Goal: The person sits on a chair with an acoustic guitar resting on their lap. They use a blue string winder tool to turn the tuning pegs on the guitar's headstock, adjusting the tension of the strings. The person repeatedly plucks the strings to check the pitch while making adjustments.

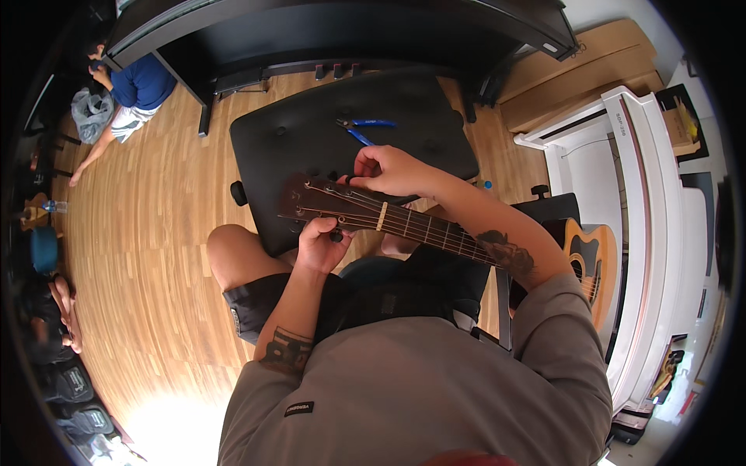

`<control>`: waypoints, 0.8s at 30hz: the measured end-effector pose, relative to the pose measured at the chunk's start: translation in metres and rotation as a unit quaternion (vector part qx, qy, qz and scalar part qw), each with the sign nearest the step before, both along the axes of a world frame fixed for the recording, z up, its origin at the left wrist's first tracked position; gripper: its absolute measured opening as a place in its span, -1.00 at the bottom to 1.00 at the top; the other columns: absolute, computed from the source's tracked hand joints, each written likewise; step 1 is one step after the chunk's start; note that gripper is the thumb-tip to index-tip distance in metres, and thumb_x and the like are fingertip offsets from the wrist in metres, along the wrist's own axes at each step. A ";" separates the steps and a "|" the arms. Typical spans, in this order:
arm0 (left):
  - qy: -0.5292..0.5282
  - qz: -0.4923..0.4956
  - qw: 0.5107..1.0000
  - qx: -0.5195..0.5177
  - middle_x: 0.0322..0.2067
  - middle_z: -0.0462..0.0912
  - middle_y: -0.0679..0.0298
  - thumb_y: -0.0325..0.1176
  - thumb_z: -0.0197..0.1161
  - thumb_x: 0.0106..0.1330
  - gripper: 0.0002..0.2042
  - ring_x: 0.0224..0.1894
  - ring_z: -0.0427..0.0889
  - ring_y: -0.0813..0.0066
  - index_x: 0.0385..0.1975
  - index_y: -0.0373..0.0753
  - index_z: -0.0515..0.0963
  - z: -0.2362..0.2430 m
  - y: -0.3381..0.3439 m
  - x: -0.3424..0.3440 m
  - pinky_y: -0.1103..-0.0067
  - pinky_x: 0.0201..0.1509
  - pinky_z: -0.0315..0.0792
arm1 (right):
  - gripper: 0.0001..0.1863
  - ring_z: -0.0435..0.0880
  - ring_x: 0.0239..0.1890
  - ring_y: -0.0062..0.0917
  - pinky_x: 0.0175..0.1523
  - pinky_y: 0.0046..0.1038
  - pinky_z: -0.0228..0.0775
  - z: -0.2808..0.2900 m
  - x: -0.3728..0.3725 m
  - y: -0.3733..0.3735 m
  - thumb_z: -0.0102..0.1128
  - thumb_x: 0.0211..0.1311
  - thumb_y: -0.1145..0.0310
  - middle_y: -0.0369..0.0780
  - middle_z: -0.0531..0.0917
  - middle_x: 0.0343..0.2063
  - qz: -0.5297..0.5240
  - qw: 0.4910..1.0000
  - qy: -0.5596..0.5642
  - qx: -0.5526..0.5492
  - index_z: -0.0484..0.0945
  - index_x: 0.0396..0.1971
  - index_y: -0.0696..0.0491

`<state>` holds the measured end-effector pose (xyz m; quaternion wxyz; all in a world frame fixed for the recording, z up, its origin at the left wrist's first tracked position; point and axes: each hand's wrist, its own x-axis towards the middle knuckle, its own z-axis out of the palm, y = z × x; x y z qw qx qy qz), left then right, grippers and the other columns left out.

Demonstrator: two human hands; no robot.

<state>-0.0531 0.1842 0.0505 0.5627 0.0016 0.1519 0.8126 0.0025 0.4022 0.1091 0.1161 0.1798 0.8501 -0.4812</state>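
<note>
A guitar's dark headstock (pixel 299 200) points to the left in front of me, its strings running along the neck (pixel 435 231) toward my right arm. My left hand (pixel 320 247) is closed at the near edge of the headstock, thumb on top, around a tuning peg (pixel 337 234). At the far edge, my right hand (pixel 388 171) has its fingers pinched together at another dark tuning peg, mostly hidden by them. Beyond that hand, blue-handled cutting pliers (pixel 374 123) lie with handles apart on a black padded bench (pixel 280 132).
A light-wood guitar body (pixel 597 260) shows past my right arm. A black piano (pixel 342 35) stands ahead; a white piano (pixel 641 233) is on the right. Cardboard boxes (pixel 579 70) lean behind it. At far left, another person (pixel 148 85) sits beside a grey plastic bag (pixel 92 113).
</note>
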 end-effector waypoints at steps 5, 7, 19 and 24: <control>-0.031 0.032 0.999 0.017 0.03 0.63 0.19 -0.45 0.24 0.15 -0.46 -0.19 0.55 0.50 0.21 -0.31 0.47 -0.031 -0.004 0.004 0.59 -0.11 0.40 | -0.32 0.70 -0.48 -0.39 -0.31 -0.36 0.50 0.022 -0.019 -0.014 0.22 0.26 -0.26 -0.11 0.70 -0.57 -0.033 0.991 -0.124 0.022 0.77 -0.33 0.20; -0.031 0.027 0.999 0.015 0.02 0.64 0.17 -0.45 0.22 0.18 -0.55 -0.12 0.59 0.43 0.12 -0.32 0.51 -0.034 -0.007 0.005 0.52 0.00 0.45 | -0.21 0.75 -0.41 -0.28 -0.26 -0.32 0.53 0.021 -0.023 -0.021 0.18 0.16 -0.37 -0.02 0.74 -0.49 -0.025 0.989 -0.114 0.094 0.78 -0.43 0.21; 0.040 0.058 0.997 0.005 0.07 0.62 0.15 -0.47 0.21 0.24 -0.54 0.19 0.58 0.20 0.19 -0.29 0.45 -0.009 -0.007 0.008 0.18 0.36 0.42 | -0.34 0.73 -0.14 -0.10 -0.04 -0.18 0.55 0.016 -0.024 -0.022 -0.27 0.48 -0.10 0.08 0.72 -0.22 0.076 0.970 -0.217 0.078 0.65 -0.03 0.17; 0.016 0.082 0.996 0.012 0.08 0.62 0.15 -0.54 0.18 0.19 -0.50 0.20 0.58 0.21 0.21 -0.28 0.45 -0.002 -0.002 0.012 0.19 0.39 0.40 | -0.59 0.65 -0.02 -0.07 0.06 -0.14 0.47 -0.016 -0.018 -0.013 -0.27 0.54 0.26 0.06 0.67 -0.18 0.159 0.980 -0.058 0.102 0.55 0.05 0.13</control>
